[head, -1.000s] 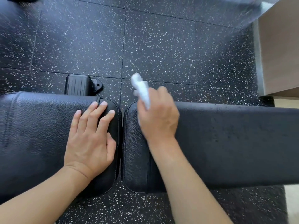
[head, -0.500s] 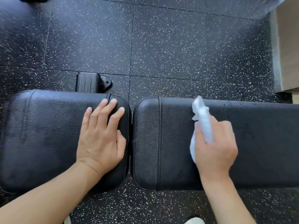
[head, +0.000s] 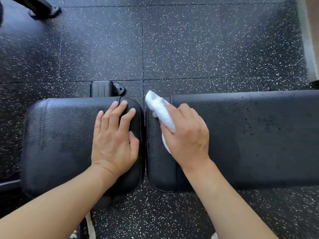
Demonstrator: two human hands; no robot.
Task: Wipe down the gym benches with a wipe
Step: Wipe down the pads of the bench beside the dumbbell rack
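Note:
A black padded gym bench lies across the view in two parts: a short seat pad (head: 60, 144) on the left and a long back pad (head: 259, 135) on the right, with a narrow gap between them. My left hand (head: 115, 138) rests flat on the seat pad's right end, fingers spread, holding nothing. My right hand (head: 188, 137) presses a crumpled white wipe (head: 160, 111) onto the left end of the back pad, next to the gap. Part of the wipe is hidden under my palm. The back pad's surface looks damp and speckled.
Black rubber floor tiles with white flecks (head: 172, 49) surround the bench. A black bench foot (head: 103, 88) shows behind the seat pad. Another machine's base (head: 43, 7) is at the top left. A light wall or panel edge (head: 309, 40) runs down the right side.
My right hand slid right along the back pad with the wipe, then came back left to the pad's end by the gap. My left hand stayed flat on the seat pad.

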